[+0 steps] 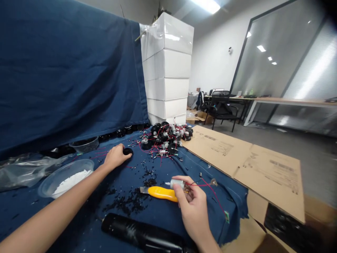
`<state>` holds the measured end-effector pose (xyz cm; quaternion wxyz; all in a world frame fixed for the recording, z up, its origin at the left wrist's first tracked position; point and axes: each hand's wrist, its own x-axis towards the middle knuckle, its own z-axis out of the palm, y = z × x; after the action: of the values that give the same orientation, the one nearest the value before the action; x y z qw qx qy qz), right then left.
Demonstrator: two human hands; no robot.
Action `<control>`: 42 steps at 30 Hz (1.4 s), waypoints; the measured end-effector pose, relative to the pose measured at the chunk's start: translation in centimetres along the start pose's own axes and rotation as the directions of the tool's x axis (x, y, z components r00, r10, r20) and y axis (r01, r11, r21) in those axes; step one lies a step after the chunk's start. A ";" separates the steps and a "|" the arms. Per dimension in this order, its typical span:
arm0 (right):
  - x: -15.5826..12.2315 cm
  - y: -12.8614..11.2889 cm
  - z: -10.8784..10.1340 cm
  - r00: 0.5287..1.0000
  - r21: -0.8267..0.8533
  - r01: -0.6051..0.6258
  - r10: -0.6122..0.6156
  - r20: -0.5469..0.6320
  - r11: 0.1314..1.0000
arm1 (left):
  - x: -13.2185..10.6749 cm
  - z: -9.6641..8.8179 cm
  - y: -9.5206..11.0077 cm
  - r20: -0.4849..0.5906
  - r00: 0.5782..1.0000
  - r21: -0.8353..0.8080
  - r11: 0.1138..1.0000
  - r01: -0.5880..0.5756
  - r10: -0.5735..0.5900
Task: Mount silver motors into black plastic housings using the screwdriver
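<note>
My right hand (192,204) pinches a small silver DC motor (177,183) between thumb and fingers, with thin red wires (205,185) trailing from it to a small green board (226,217). Just below that hand lies a yellow-handled utility knife (160,193) on the blue cloth (168,168). My left hand (115,157) reaches forward, its fingertips on a black rubber wheel (127,151). Beyond both hands sits a heap of motors, black wheels and red wires (164,140).
Black fragments (131,196) litter the cloth. To the left stand a clear bowl of white material (65,180) and crumpled plastic (26,171). A black roll (142,233) lies in front. Flattened cardboard (244,165) lies right; stacked white boxes (165,66) and a blue curtain (65,70) stand behind.
</note>
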<state>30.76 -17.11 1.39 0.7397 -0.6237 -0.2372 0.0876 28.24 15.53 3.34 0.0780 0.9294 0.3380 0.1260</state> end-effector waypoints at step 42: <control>-9.6 -4.8 14.3 0.325 -0.253 0.555 0.074 0.943 0.792 | -34.8 -5.3 -8.7 0.240 0.970 -0.473 0.876 0.095 0.025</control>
<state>15.05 -9.58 5.28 0.2709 -0.5980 -0.7176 0.2325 -4.33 -0.07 0.12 0.3488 0.8828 0.3010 0.0918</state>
